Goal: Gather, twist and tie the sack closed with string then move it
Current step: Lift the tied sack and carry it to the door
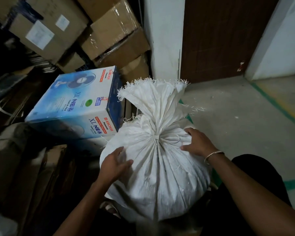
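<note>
Slippage is judged the chief risk: the sack (157, 176), standing full and rounded nearest the viewer, is only flanked, not clutched. The left hand (115, 165) is laid on its near-left shoulder with fingers spread and nothing enclosed. The right hand (197, 143) is rested on the right shoulder a little farther off, fingers loosely bent over the cloth, and no fold is seen to be pinched. Between the hands and slightly beyond them, the gathered neck is bound by the string (169, 139), with the frayed mouth fanned out above. Lifted by its smooth woven sides, the sack could be dropped or tipped left against the fan box (78, 106); hauled by the neck, the knot could be loosened. Farther still, stacked cardboard boxes (109, 31) and a brown door (220, 36) are seen.
</note>
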Demonstrator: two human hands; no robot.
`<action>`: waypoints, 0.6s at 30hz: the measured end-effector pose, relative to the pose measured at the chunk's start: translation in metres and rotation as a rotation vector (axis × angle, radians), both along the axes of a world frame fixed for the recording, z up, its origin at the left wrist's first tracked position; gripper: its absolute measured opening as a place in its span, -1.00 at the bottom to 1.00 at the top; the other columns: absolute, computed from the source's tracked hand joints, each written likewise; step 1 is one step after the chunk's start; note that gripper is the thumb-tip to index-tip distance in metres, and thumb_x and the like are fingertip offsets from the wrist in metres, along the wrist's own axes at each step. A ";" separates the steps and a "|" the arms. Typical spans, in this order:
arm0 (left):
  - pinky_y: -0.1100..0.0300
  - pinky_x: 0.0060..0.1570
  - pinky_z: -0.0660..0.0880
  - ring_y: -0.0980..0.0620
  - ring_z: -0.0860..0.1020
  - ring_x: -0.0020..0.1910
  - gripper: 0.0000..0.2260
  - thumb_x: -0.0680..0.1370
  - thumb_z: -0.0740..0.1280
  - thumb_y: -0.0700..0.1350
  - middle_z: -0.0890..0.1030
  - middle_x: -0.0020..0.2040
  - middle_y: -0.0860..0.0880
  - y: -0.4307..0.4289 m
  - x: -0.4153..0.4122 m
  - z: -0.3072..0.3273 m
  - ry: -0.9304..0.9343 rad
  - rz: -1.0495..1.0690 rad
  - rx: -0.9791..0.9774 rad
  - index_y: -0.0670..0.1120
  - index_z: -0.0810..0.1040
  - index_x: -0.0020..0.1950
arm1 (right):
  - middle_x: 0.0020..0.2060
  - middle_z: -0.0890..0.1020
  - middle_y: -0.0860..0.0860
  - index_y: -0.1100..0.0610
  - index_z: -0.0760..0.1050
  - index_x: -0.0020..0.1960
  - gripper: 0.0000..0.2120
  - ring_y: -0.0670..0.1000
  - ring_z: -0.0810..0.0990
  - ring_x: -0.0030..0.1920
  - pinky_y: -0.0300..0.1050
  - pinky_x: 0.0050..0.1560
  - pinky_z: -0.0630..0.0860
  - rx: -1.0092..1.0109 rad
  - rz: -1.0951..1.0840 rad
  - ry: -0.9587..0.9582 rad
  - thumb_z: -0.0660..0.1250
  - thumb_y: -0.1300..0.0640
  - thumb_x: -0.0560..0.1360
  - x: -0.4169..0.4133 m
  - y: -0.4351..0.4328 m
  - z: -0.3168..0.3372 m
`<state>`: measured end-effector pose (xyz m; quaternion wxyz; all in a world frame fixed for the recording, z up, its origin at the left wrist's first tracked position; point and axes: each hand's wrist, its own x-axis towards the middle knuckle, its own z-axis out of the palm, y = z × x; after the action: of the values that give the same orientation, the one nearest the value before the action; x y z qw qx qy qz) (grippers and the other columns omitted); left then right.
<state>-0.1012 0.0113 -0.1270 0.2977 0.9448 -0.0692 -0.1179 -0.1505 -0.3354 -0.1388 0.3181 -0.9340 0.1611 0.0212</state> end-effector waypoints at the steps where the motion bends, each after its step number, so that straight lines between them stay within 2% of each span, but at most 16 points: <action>1: 0.04 0.36 0.46 -0.11 0.56 0.37 -0.36 0.44 0.58 0.14 0.60 0.41 -0.06 -0.001 0.000 -0.005 -0.009 -0.020 0.039 -0.07 0.57 0.45 | 0.28 0.60 0.11 0.15 0.49 0.37 -0.32 0.15 0.56 0.29 -0.11 0.21 0.44 -0.001 -0.025 -0.021 0.63 0.09 0.31 0.001 0.002 -0.003; 3: 0.10 0.16 0.51 -0.11 0.65 0.19 -0.66 0.46 0.59 0.01 0.72 0.18 -0.08 -0.004 0.005 -0.009 -0.116 0.014 0.046 -0.06 0.72 0.19 | 0.16 0.68 0.11 0.15 0.59 0.24 -0.53 0.16 0.63 0.19 -0.19 0.08 0.44 -0.007 -0.111 -0.124 0.57 0.21 0.35 0.002 0.008 -0.005; 5: 0.13 -0.01 0.51 -0.10 0.68 0.02 -0.87 0.48 0.56 -0.04 0.73 -0.03 -0.05 -0.006 0.011 -0.005 -0.229 0.109 0.002 -0.05 0.75 -0.03 | 0.08 0.70 0.14 0.19 0.60 0.19 -0.59 0.17 0.66 0.13 -0.14 0.07 0.50 0.017 -0.207 -0.234 0.54 0.30 0.35 0.000 0.013 -0.003; 6: 0.11 -0.01 0.53 -0.07 0.67 0.01 -0.85 0.47 0.57 -0.01 0.72 -0.04 -0.02 -0.006 0.012 0.000 -0.258 0.135 -0.038 -0.03 0.74 -0.03 | 0.10 0.68 0.15 0.20 0.57 0.21 -0.54 0.17 0.65 0.14 -0.10 0.10 0.52 0.043 -0.243 -0.267 0.55 0.30 0.33 -0.002 0.016 -0.001; 7: 0.07 0.05 0.56 -0.05 0.66 0.05 -0.77 0.46 0.59 0.03 0.71 0.03 0.01 -0.006 0.014 0.001 -0.257 0.116 -0.070 -0.02 0.73 0.05 | 0.14 0.66 0.16 0.21 0.54 0.25 -0.47 0.15 0.64 0.17 -0.08 0.15 0.51 0.054 -0.254 -0.268 0.58 0.26 0.32 -0.004 0.019 -0.003; 9: 0.01 0.20 0.55 -0.03 0.62 0.16 -0.47 0.41 0.62 0.09 0.65 0.19 0.02 -0.009 0.020 0.000 -0.155 0.015 -0.069 -0.04 0.64 0.32 | 0.19 0.62 0.15 0.21 0.53 0.28 -0.38 0.14 0.58 0.23 -0.08 0.24 0.43 0.020 -0.197 -0.191 0.65 0.14 0.28 -0.008 0.027 -0.007; 10: 0.03 0.20 0.53 -0.04 0.62 0.17 -0.41 0.41 0.63 0.10 0.65 0.21 0.01 -0.013 0.024 -0.002 -0.089 -0.024 -0.034 -0.05 0.61 0.38 | 0.19 0.62 0.13 0.20 0.55 0.28 -0.37 0.15 0.57 0.24 -0.08 0.26 0.41 -0.003 -0.171 -0.157 0.66 0.09 0.28 -0.008 0.029 -0.011; 12: 0.13 0.05 0.49 -0.05 0.65 0.07 -0.59 0.43 0.61 0.07 0.70 0.10 0.00 -0.019 0.033 -0.008 -0.076 -0.046 0.017 -0.05 0.70 0.22 | 0.13 0.64 0.08 0.15 0.61 0.22 -0.44 0.12 0.59 0.19 -0.08 0.21 0.45 -0.023 -0.181 -0.155 0.66 0.07 0.28 -0.005 0.028 -0.015; 14: 0.15 -0.07 0.48 -0.02 0.66 -0.07 -0.83 0.48 0.58 0.00 0.70 -0.08 0.03 -0.022 0.036 -0.011 -0.151 -0.004 -0.025 -0.03 0.73 -0.01 | 0.00 0.63 0.04 0.11 0.67 0.06 -0.64 0.04 0.61 0.04 -0.16 0.04 0.44 -0.043 -0.197 -0.203 0.65 0.12 0.30 -0.001 0.028 -0.018; 15: 0.13 -0.10 0.51 0.00 0.65 -0.12 -0.90 0.50 0.56 -0.04 0.69 -0.13 0.04 -0.023 0.038 -0.015 -0.192 0.010 -0.040 -0.04 0.72 -0.06 | -0.06 0.61 0.02 0.09 0.68 -0.05 -0.76 0.01 0.60 -0.05 -0.19 -0.03 0.42 -0.066 -0.203 -0.204 0.63 0.15 0.33 0.002 0.028 -0.019; 16: 0.10 -0.09 0.54 0.01 0.64 -0.14 -0.92 0.52 0.54 -0.08 0.69 -0.14 0.03 -0.025 0.039 -0.020 -0.227 0.010 -0.042 -0.05 0.71 -0.08 | -0.11 0.60 0.01 0.06 0.66 -0.15 -0.85 0.02 0.60 -0.10 -0.21 -0.08 0.40 -0.101 -0.206 -0.204 0.60 0.18 0.36 0.005 0.029 -0.021; 18: 0.08 -0.05 0.55 -0.01 0.63 -0.12 -0.94 0.54 0.53 -0.14 0.70 -0.12 -0.02 -0.029 0.040 -0.027 -0.247 0.007 -0.057 -0.10 0.69 -0.05 | -0.13 0.59 0.00 0.03 0.61 -0.21 -0.85 0.06 0.61 -0.13 -0.18 -0.12 0.39 -0.174 -0.213 -0.181 0.54 0.23 0.40 0.010 0.030 -0.022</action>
<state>-0.0607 -0.0178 -0.1540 0.3139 0.9436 -0.1052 0.0022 -0.1406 -0.3056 -0.1611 0.2496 -0.9337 0.2313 -0.1111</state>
